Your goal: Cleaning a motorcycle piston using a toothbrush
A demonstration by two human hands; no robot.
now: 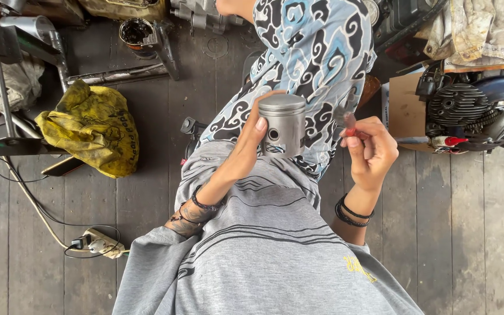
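Piston (282,125), grey metal with a pin hole in its side, sits upright in the left hand (246,153), fingers clasping it above the lap. Right hand (371,153) pinches a red-handled tool (349,123) (partly blurred) just beside it.

Yellow rag (91,128), finned engine (459,105)
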